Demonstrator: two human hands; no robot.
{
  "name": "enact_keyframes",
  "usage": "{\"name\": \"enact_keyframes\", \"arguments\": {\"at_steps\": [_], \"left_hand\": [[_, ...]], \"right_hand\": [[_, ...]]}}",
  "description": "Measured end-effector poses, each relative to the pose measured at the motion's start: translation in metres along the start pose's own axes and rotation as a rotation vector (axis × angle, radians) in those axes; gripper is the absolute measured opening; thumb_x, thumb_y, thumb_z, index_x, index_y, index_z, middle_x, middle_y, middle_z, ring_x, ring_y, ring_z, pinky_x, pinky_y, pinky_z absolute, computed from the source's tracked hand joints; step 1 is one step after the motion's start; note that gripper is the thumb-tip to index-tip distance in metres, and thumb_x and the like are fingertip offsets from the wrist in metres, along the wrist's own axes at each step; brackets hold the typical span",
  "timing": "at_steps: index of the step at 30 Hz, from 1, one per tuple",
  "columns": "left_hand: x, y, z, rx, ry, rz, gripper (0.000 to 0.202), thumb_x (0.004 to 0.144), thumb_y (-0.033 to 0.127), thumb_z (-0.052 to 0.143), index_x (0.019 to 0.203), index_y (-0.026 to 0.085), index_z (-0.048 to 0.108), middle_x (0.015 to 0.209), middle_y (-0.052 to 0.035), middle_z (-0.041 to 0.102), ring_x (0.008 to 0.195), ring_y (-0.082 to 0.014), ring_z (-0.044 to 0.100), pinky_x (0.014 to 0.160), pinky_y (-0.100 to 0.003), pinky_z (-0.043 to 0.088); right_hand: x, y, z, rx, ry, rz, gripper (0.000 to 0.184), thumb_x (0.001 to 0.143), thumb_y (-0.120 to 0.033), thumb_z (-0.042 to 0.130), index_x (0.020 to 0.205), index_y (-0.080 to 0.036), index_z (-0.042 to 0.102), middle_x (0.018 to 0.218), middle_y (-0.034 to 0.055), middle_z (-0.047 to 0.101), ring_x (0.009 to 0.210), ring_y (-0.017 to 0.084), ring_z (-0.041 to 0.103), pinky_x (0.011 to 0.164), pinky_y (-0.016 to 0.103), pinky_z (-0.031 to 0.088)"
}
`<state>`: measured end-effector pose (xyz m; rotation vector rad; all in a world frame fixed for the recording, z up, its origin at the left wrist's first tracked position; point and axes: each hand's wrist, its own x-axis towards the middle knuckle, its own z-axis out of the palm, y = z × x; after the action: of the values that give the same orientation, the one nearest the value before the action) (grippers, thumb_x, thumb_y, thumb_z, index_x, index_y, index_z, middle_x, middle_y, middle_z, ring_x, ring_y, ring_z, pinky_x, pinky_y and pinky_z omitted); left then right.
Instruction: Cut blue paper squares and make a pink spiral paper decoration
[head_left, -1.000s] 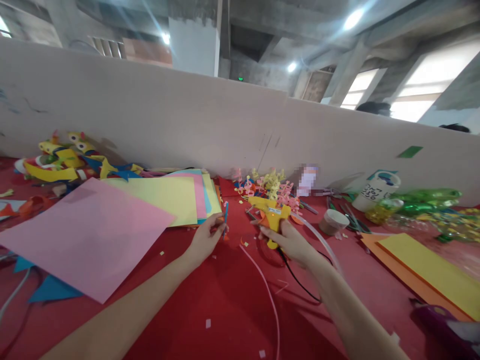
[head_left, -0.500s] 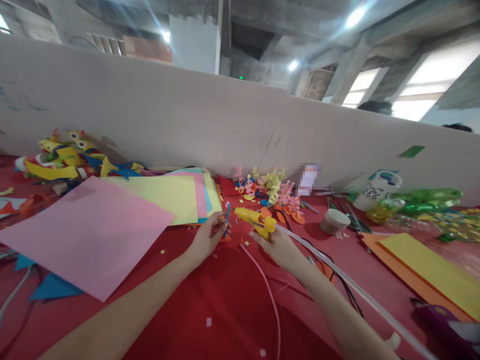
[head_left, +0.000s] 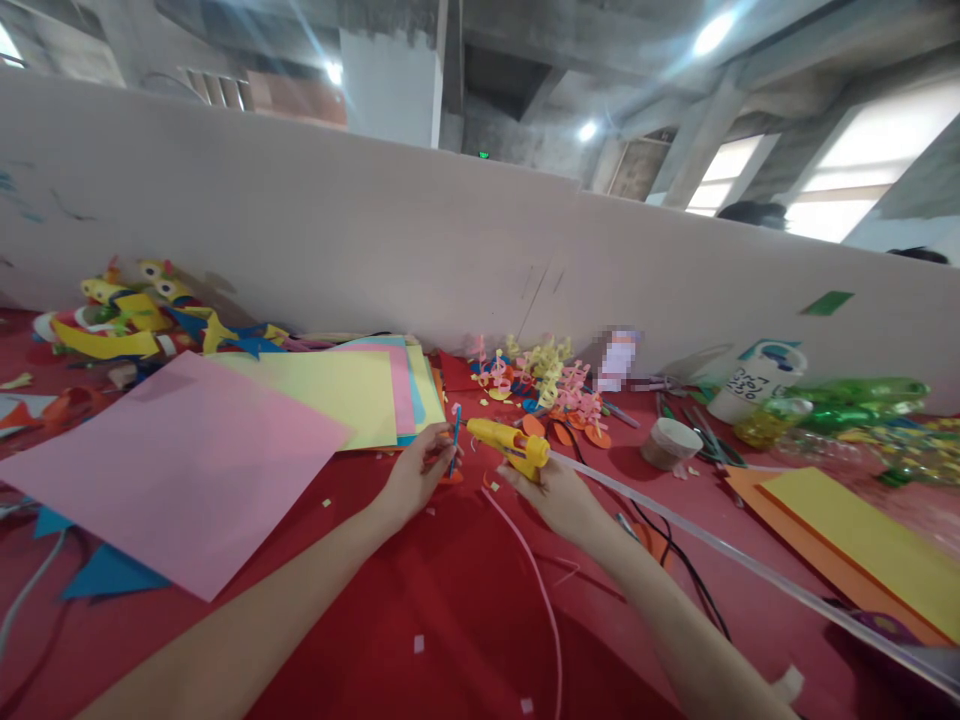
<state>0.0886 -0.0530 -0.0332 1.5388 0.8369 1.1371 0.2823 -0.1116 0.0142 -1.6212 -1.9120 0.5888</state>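
Note:
Fingers closed, my left hand [head_left: 417, 470] pinches a thin upright blue strip [head_left: 456, 438]. An orange disc [head_left: 453, 479] shows at the strip's lower end; whether they are joined I cannot tell. My right hand [head_left: 556, 498] is wrapped round the grip of a yellow glue gun [head_left: 507, 440]. Its nozzle points left, close to the blue strip; contact is too small to make out. From the back of the gun a long clear glue stick [head_left: 720, 533] runs out to the lower right. A pink strip [head_left: 541, 590] curves over the red table below the hands.
Sheets of pink paper [head_left: 187, 470] and yellow paper [head_left: 330, 390] lie left. Small curly paper pieces [head_left: 551, 370] stand behind the gun. Rightward are a paper cup [head_left: 667, 444], scissors [head_left: 709, 440], a white jug [head_left: 754, 385] and plastic bottles [head_left: 855, 395]. A white partition [head_left: 375, 240] rises behind.
The glue gun has shifted slightly left, its nozzle closer to the blue strip. The glue stick's far end has swung up and to the right. My left hand stays nearly still.

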Motion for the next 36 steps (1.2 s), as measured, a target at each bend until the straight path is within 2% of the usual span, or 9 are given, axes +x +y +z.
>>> {"name": "enact_keyframes", "arguments": {"at_steps": [6, 12, 16, 20, 24, 29, 36], "left_hand": [[0.000, -0.002, -0.001, 0.010, 0.003, -0.002, 0.031, 0.081, 0.039, 0.052, 0.105, 0.020, 0.044, 0.081, -0.0008, 0.056, 0.071, -0.0141, 0.060, 0.068, -0.031, 0.052], [0.001, -0.004, -0.001, 0.000, 0.017, 0.030, 0.032, 0.080, 0.040, 0.055, 0.104, 0.020, 0.047, 0.081, -0.0012, 0.058, 0.070, -0.0143, 0.060, 0.066, -0.031, 0.052], [0.001, -0.003, -0.001, 0.000, 0.019, 0.022, 0.032, 0.079, 0.039, 0.055, 0.104, 0.020, 0.047, 0.080, -0.0008, 0.058, 0.070, -0.0143, 0.061, 0.066, -0.031, 0.053], [0.001, -0.002, -0.001, -0.026, 0.021, 0.013, 0.032, 0.078, 0.039, 0.057, 0.102, 0.020, 0.047, 0.079, -0.0009, 0.058, 0.070, -0.0146, 0.061, 0.066, -0.031, 0.053], [0.000, 0.000, 0.000, -0.031, 0.032, -0.002, 0.033, 0.077, 0.038, 0.058, 0.102, 0.020, 0.047, 0.078, -0.0009, 0.058, 0.069, -0.0147, 0.061, 0.066, -0.032, 0.053], [0.000, -0.001, 0.000, -0.029, 0.022, 0.007, 0.032, 0.077, 0.037, 0.057, 0.102, 0.020, 0.047, 0.078, -0.0010, 0.059, 0.069, -0.0147, 0.061, 0.066, -0.032, 0.053], [0.000, 0.000, 0.000, -0.030, 0.017, 0.002, 0.032, 0.078, 0.037, 0.057, 0.103, 0.020, 0.047, 0.079, -0.0009, 0.058, 0.070, -0.0149, 0.061, 0.066, -0.032, 0.052]], "right_hand": [[-0.001, -0.002, 0.000, -0.069, 0.000, 0.042, 0.027, 0.084, -0.040, 0.050, 0.086, -0.016, 0.062, 0.084, 0.0095, 0.066, 0.080, 0.025, 0.061, 0.073, 0.034, 0.045], [0.000, 0.002, 0.002, -0.043, 0.036, -0.067, 0.029, 0.086, -0.040, 0.046, 0.094, -0.017, 0.062, 0.089, 0.0091, 0.067, 0.085, 0.025, 0.062, 0.074, 0.034, 0.047], [0.000, 0.003, 0.002, -0.086, 0.053, -0.055, 0.027, 0.085, -0.040, 0.048, 0.086, -0.018, 0.063, 0.082, 0.0087, 0.067, 0.078, 0.025, 0.063, 0.070, 0.033, 0.048], [-0.001, 0.000, 0.001, -0.049, 0.055, -0.066, 0.028, 0.086, -0.039, 0.045, 0.091, -0.017, 0.061, 0.086, 0.0090, 0.068, 0.081, 0.025, 0.063, 0.071, 0.033, 0.048], [0.000, 0.001, 0.001, -0.092, 0.047, -0.034, 0.026, 0.084, -0.039, 0.047, 0.083, -0.017, 0.061, 0.080, 0.0089, 0.067, 0.076, 0.025, 0.064, 0.068, 0.034, 0.048], [0.001, 0.005, 0.004, -0.084, 0.059, -0.079, 0.028, 0.085, -0.040, 0.045, 0.086, -0.017, 0.061, 0.081, 0.0090, 0.067, 0.076, 0.025, 0.063, 0.068, 0.034, 0.048], [0.001, 0.008, 0.004, -0.096, 0.087, -0.089, 0.029, 0.084, -0.043, 0.046, 0.077, -0.019, 0.060, 0.073, 0.0068, 0.065, 0.067, 0.022, 0.062, 0.061, 0.031, 0.047]]}}
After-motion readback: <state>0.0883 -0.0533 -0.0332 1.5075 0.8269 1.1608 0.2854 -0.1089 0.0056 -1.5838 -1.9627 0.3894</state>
